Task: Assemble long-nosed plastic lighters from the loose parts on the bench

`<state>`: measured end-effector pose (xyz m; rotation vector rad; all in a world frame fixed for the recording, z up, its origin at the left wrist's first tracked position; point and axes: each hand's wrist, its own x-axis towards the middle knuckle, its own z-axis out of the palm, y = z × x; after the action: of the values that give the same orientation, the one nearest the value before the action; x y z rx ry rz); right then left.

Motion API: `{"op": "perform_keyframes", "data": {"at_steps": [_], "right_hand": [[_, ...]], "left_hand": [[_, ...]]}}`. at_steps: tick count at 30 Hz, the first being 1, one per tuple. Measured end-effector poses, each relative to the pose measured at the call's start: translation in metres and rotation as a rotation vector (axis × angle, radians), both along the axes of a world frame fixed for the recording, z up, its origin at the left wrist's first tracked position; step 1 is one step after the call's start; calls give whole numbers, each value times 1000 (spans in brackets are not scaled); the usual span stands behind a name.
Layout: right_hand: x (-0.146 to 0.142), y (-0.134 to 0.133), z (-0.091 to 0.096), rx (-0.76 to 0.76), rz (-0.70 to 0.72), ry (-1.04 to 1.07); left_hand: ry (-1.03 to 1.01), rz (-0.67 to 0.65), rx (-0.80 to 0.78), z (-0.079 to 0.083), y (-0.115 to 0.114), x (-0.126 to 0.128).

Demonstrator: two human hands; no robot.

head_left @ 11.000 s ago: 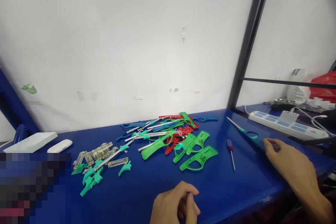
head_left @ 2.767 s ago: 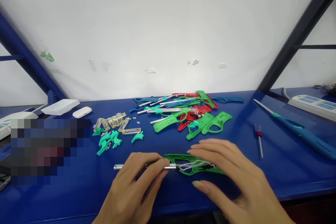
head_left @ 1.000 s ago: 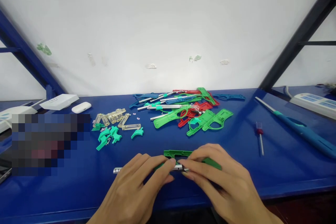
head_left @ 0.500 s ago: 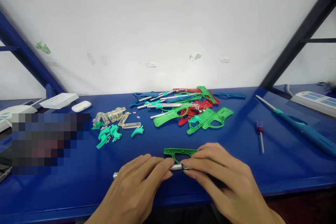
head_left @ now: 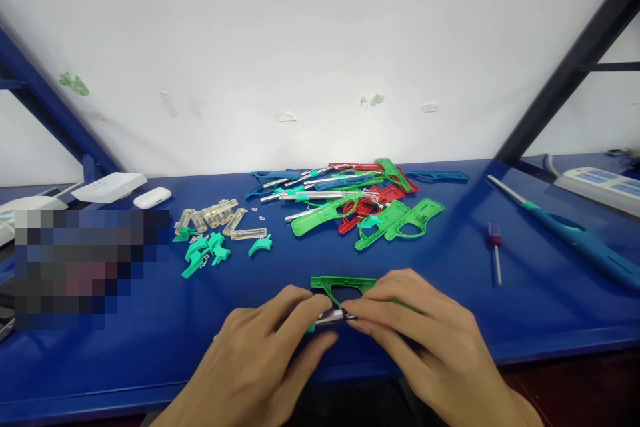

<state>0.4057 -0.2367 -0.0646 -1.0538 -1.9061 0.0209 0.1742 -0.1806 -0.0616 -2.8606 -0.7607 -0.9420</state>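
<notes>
Near the front edge of the blue table (head_left: 525, 320) lies a green plastic lighter shell (head_left: 343, 283) with a silver metal tube (head_left: 330, 317) in it. My left hand (head_left: 260, 363) pinches the tube from the left, fingers closed over it. My right hand (head_left: 430, 343) presses down on the shell's right part and meets the left fingertips at the tube. Most of the shell is hidden under my right hand.
Behind lies a heap of green, red and blue shells with metal tubes (head_left: 355, 203). Left of it are clear tanks (head_left: 215, 217) and teal triggers (head_left: 205, 253). A small red screwdriver (head_left: 496, 250), a finished teal lighter (head_left: 570, 240) and a power strip (head_left: 597, 187) lie right.
My hands have drawn closer together over the tube and shell. The left hand has slid right along the tube, covering more of it. The view has tilted slightly.
</notes>
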Motion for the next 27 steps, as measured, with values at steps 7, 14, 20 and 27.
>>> {"op": "perform_keyframes", "data": {"at_steps": [7, 14, 20, 27], "right_hand": [[1, 0, 0, 7, -9, -12], [1, -1, 0, 10, -20, -30], [1, -1, 0, 31, -28, -58], [2, -4, -7, 139, -30, -164]], "left_hand": [[-25, -22, 61, -3, 2, 2], [-38, -23, 110, 0, 3, 3], [-51, -28, 128, 5, 1, 4], [-51, -22, 123, 6, 0, 5]]}}
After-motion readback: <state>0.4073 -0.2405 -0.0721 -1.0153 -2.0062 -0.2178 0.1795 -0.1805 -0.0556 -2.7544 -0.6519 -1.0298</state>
